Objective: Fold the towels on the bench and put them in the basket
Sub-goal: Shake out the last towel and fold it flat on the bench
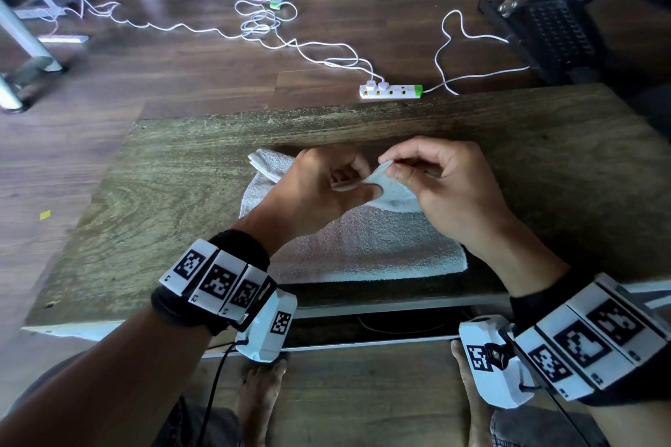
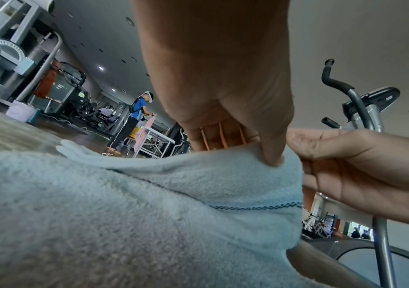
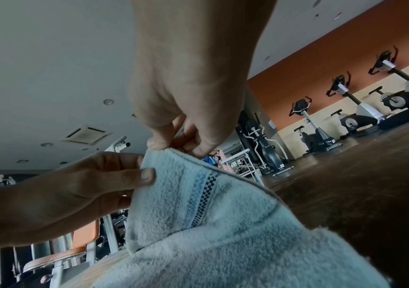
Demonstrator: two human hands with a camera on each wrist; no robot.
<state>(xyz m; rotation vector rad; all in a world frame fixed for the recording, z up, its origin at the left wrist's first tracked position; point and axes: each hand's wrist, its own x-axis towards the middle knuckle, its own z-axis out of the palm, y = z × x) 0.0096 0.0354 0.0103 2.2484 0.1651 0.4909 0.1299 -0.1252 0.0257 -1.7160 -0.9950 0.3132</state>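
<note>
A pale blue towel (image 1: pixel 363 247) lies folded on the wooden bench (image 1: pixel 163 200), its far left corner doubled over. Both hands lift its far right corner off the bench. My left hand (image 1: pixel 350 182) pinches that raised corner from the left, its thumb pressed on the cloth (image 2: pixel 273 159). My right hand (image 1: pixel 390 168) pinches the same corner from above and to the right. In the right wrist view the right hand's fingertips (image 3: pixel 166 145) hold the towel's top edge (image 3: pixel 198 194) by its checked stripe. No basket shows in the head view.
Beyond the bench a white power strip (image 1: pixel 390 91) and loose white cables lie on the wood floor. Black gym equipment (image 1: pixel 555 29) stands at the far right. My bare feet (image 1: pixel 261 392) are under the bench's near edge. A person (image 2: pixel 134 120) stands far off.
</note>
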